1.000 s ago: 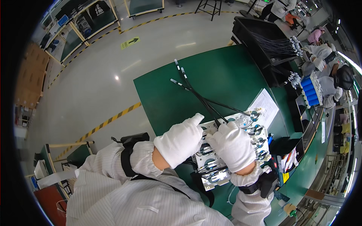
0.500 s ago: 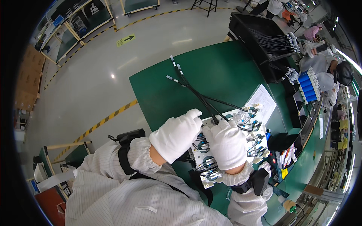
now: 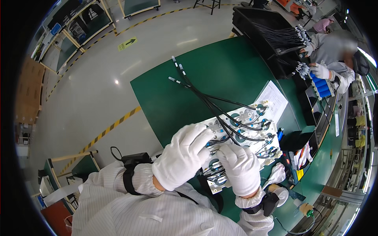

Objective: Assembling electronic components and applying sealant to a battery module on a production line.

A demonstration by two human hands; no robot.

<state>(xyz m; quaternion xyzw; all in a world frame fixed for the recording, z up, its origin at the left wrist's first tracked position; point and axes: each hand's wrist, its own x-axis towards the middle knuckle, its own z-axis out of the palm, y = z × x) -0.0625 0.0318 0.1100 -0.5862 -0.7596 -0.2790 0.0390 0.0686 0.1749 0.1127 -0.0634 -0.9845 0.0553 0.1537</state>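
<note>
Fingers, left hand (image 3: 182, 154): gloved in white, loosely bent and lying side by side over the near left of the unit (image 3: 249, 115); whether they pinch anything I can't make out.
Fingers, right hand (image 3: 241, 167): gloved too, curled down onto the unit just beside the left ones; the tips are hidden, so how far they part and what they hold I can't make out.
Worktop (image 3: 165, 104): green, carrying what I handle.
Co-worker (image 3: 330, 51): beyond the far right, gloved hands at a blue block (image 3: 323, 89), well apart from mine.
Crate (image 3: 246, 29): black, at the worktop's far right, holding many dark leads (image 3: 277, 36) with pale ends.
Unit: white plate with round discs and wiring, on the worktop under my hands; I judge it partly wired.
Cables (image 3: 201, 95): thick and black, running across the unit; some seem seated along its right side, which looks done. One goes down near my right fingertips, its end unclear, so that spot looks unfinished.
Sheet (image 3: 280, 100): printed paper, just beside the unit's far right corner.
Tips (image 3: 173, 59): three pale cable ends on the far left of the worktop, loose, joined to nothing I can see.
</note>
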